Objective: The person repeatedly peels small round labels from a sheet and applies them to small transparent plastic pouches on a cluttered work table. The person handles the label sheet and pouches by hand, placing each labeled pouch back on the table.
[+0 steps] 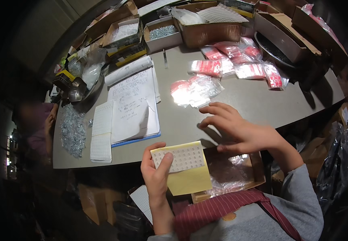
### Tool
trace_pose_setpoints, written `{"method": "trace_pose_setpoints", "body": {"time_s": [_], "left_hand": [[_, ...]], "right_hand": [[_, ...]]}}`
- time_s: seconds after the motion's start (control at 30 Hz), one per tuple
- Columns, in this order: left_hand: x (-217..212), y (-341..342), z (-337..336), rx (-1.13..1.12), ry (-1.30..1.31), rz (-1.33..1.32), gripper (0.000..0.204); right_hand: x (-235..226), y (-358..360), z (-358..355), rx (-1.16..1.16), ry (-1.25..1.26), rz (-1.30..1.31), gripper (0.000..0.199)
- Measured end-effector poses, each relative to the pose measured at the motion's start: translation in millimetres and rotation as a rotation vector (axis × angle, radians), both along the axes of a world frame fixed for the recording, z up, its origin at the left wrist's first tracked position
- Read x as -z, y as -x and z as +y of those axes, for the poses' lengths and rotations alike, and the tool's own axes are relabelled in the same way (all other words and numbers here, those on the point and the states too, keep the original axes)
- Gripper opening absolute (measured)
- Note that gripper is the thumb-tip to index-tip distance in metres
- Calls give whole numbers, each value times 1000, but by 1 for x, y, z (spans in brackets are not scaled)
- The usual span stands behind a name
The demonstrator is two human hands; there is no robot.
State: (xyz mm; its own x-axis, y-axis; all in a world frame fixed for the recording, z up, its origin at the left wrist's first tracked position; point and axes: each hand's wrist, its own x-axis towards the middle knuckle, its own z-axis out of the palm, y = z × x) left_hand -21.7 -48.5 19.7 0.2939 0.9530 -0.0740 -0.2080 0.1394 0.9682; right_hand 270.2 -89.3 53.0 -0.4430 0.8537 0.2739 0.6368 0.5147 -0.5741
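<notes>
My left hand [156, 168] grips a sticker sheet [188, 176] at its left edge, thumb on top. Its upper part carries rows of small white printed labels, and the lower part is bare yellow backing. My right hand [232, 126] hovers over the table's near edge, fingers spread and apart, with nothing visible in it. Just beyond its fingertips lies a fanned pile of clear plastic bags [196, 91] with red print, shining in the light. Below my right hand, an open cardboard box [258, 168] holds clear plastic bags.
More red-printed bags [250, 71] lie farther back. On the left are a notepad [132, 104], a bundle of label sheets [101, 132] and a heap of small metal screws [72, 130]. A box of screws [162, 35] stands at the back. Another person's hand [51, 116] rests at the left edge.
</notes>
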Motion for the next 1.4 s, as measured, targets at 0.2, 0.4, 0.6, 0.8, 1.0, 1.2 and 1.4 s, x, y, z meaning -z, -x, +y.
{"method": "trace_pose_setpoints", "body": {"time_s": [0.2,0.4,0.6,0.8,1.0,1.2,1.4], "left_hand": [[3,-32,-13,82,29,-90,38],[-4,-36,-15,172,65,-40,39],[-2,-34,-12,156,111,-80,43],[3,-36,-12,358,-16,-50,44],[11,-26,-16,467,-171,-23,55],[7,-24,-15,331,-517,378,23],[3,-30,-9,349,-367,91,21]], "right_hand": [[13,20,-19,48,285,336,58],[24,10,-27,248,407,611,41],[17,1,-37,-90,124,392,70],[24,-3,-47,148,163,455,28],[31,-1,-56,339,122,490,14],[22,-8,-56,130,305,560,21],[33,-20,-50,-103,265,794,33]]}}
